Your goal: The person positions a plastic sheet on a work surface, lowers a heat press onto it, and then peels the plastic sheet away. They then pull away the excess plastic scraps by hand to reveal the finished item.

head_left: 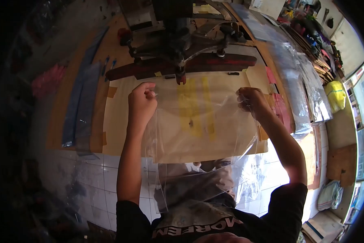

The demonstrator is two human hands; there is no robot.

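A clear plastic sheet [190, 178] hangs between my two hands and drapes over the near edge of the work table toward my shirt. My left hand [143, 98] pinches its upper left corner. At the upper right corner, my right hand [251, 100] grips the sheet with closed fingers. Through the plastic shows a tan paper surface [234, 133] with yellow tape strips [194, 109] down its middle. Just beyond my hands is a machine head with a long dark red bar [218, 60], lying across the back of the paper.
Blue-tinted plastic strips [78, 97] lie along the table's left side, with pens [108, 65] beside them. Clear plastic sheets [307, 89] are stacked on the right, near a yellow bag [335, 96]. White floor tiles [95, 174] show below the table edge.
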